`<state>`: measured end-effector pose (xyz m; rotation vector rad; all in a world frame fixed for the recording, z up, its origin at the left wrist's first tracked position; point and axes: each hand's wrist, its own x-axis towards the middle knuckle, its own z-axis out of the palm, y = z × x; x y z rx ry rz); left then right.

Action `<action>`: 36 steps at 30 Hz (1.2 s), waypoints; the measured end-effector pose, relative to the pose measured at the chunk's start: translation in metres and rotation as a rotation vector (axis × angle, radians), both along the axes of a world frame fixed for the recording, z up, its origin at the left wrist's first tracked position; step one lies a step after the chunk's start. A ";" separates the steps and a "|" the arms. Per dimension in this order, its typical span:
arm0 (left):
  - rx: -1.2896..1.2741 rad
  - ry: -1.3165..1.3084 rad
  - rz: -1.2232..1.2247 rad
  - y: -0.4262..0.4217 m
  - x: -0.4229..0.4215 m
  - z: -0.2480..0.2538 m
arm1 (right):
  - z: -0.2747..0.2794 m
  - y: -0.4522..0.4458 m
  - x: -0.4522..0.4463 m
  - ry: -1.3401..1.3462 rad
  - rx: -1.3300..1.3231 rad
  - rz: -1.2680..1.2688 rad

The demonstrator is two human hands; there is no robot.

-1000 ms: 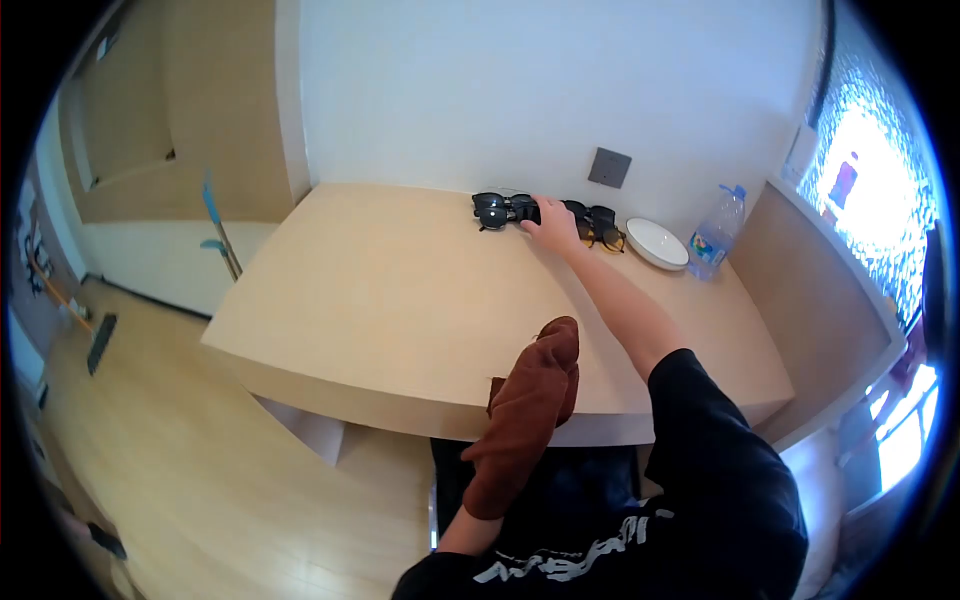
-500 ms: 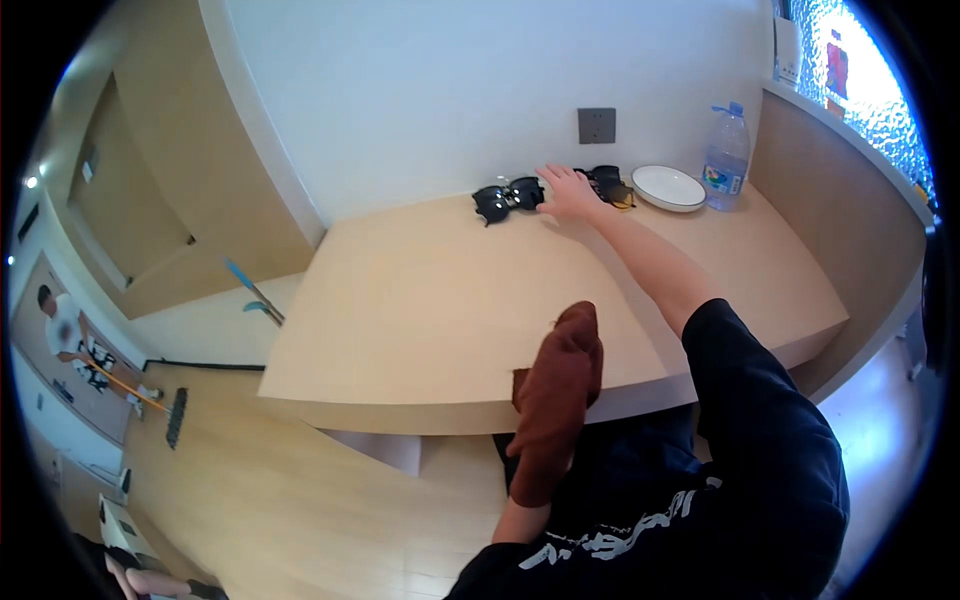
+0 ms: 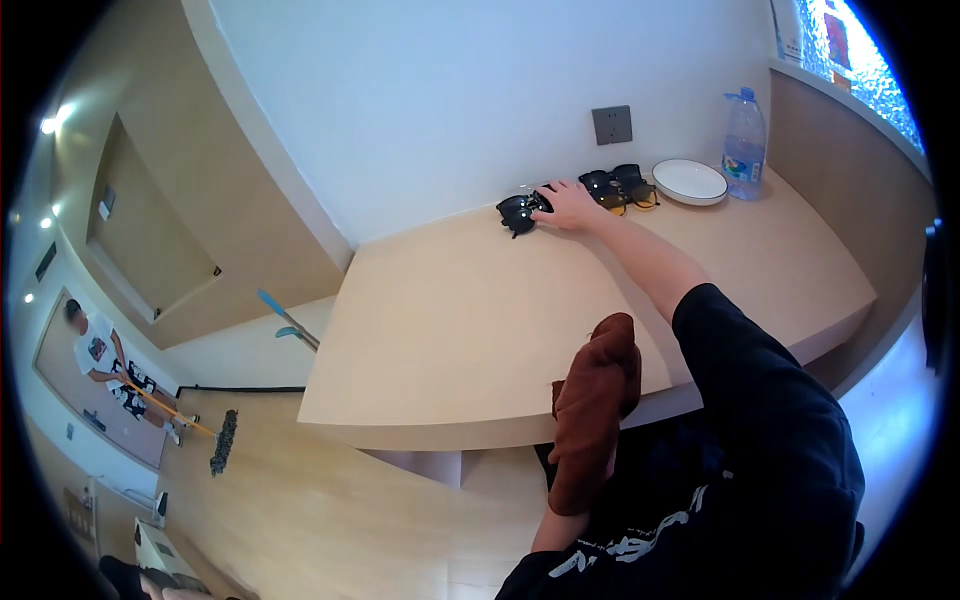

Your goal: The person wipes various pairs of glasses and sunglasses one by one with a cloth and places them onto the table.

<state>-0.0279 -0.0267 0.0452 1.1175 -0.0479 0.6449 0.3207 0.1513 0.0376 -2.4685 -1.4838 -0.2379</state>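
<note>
My right hand (image 3: 570, 205) rests at the back of the wooden desk (image 3: 450, 310), its fingers curled over one side of a pair of black sunglasses (image 3: 517, 216). Just right of it lie more glasses: a dark pair (image 3: 602, 184) and a yellow-tinted pair (image 3: 643, 196). A brown cloth (image 3: 590, 410) is wrapped over my left hand, hiding its fingers. That covered hand is held above the desk's front edge.
Further right stand a white plate (image 3: 690, 183) and a clear plastic bottle (image 3: 744, 145). A wooden partition (image 3: 840, 190) borders the desk. At the left a person (image 3: 105, 350) holds a mop (image 3: 226, 440); blue-tipped handles (image 3: 285, 312) lean beside the desk.
My right hand has moved left onto the sunglasses from the gap between the glasses. The view has shifted slightly left, and the person's mop has moved. The cloth-covered left hand stays near the desk edge.
</note>
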 end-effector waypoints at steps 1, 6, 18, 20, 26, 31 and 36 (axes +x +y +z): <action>-0.035 -0.001 -0.004 -0.001 0.000 0.001 | -0.002 -0.001 -0.002 -0.001 -0.003 -0.005; -0.058 -0.017 0.000 -0.004 0.004 0.002 | -0.004 -0.007 -0.006 -0.002 0.124 -0.008; -0.034 -0.046 0.030 0.004 0.017 -0.024 | -0.016 -0.023 -0.004 -0.097 0.130 0.113; -0.044 -0.034 0.019 0.002 0.016 -0.019 | -0.026 -0.025 -0.008 -0.117 0.268 0.132; -0.109 0.004 0.090 0.002 0.017 -0.024 | -0.012 -0.079 0.010 -0.095 0.459 0.052; -0.061 0.055 -0.010 0.010 0.015 -0.021 | -0.018 -0.141 0.060 -0.131 0.503 -0.063; -0.009 0.100 0.115 0.009 0.005 -0.016 | -0.024 -0.168 0.072 -0.055 0.333 -0.117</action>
